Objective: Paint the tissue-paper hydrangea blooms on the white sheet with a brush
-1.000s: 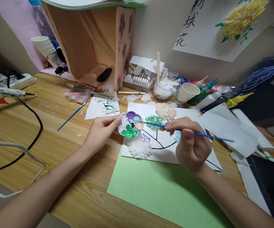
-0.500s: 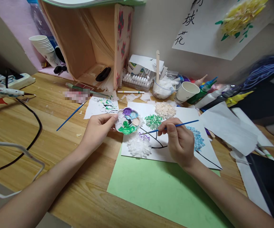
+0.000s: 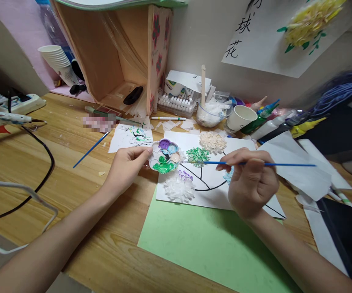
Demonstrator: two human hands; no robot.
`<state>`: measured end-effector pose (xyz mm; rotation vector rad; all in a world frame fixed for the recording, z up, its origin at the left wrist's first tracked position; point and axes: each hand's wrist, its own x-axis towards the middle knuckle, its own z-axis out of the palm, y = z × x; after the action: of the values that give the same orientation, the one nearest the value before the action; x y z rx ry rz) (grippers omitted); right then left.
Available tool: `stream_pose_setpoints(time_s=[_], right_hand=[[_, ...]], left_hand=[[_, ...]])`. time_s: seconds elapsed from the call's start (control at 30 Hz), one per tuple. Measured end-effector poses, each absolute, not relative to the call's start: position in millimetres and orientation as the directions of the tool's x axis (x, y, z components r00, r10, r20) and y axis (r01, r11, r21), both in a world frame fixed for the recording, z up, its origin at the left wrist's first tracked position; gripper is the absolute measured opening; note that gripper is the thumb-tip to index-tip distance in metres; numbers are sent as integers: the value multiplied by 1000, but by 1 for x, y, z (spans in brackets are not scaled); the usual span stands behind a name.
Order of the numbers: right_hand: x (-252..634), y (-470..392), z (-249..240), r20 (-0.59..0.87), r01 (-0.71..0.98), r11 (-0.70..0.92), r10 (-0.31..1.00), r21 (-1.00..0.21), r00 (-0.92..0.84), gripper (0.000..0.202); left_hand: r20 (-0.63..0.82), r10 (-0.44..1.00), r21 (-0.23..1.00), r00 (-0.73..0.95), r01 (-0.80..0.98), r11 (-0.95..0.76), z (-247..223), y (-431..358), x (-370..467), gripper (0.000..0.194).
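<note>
Paper-flower picture lies partly over the green sheet, with open green along its near edge; loose white paper crowds its right side. It bears 4 flower heads, the blue 1 mostly hidden by the right hand. That hand's fingers pinch the blue paintbrush; its tip seems close to the palette's right rim, contact unclear. The left hand clamps the flower-shaped palette by its left rim, thumb on top.

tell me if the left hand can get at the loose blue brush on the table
Probably yes: the loose blue brush lies near the left hand with nothing over its handle, though that hand holds the palette, which may hamper it.
</note>
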<state>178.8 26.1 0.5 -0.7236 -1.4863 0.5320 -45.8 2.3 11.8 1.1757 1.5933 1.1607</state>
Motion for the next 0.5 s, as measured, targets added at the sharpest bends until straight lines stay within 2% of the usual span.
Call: stream_pose_setpoints(time_s=[0.07, 0.17, 0.3, 0.5], right_hand=[[178, 26, 2, 741, 77, 737, 671, -671, 28, 24], [179, 27, 2, 786, 125, 799, 601, -588, -146, 21], [181, 27, 0, 725, 210, 794, 607, -570, -326, 19], [183, 28, 0, 713, 212, 783, 620, -584, -327, 20]], left_hand=[[-95, 973, 967, -208, 212, 139, 12, 2, -45, 32], [-100, 977, 968, -186, 210, 139, 11, 2, -44, 32], [-108, 982, 965, -152, 221, 141, 10, 1, -44, 34], [-108, 983, 964, -146, 228, 140, 9, 1, -44, 34]])
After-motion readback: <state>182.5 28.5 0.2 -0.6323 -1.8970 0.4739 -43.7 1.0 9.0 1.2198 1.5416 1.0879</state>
